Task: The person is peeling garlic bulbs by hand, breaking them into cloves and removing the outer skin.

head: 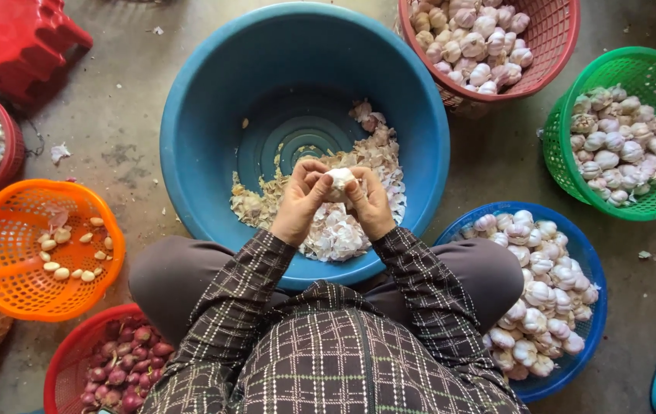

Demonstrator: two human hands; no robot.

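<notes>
Far left of the hands: orange plastic mesh basket (6, 230) with a few peeled cloves; below it, red basket of purple shallots (75, 368). Left hand (300, 201) and right hand (369, 203) meet over the large blue plastic basin (213, 123), each grip closed on one white garlic bulb (339, 179), papery skins beneath. Right of the hands: blue (596, 307), green (558, 153) and red (558, 46) baskets of whole garlic.

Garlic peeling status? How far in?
Early. Done: a few peeled cloves in the orange basket, skins piled in the blue basin. In hand: left hand and right hand grip one garlic bulb. Left: three baskets of whole bulbs.
</notes>
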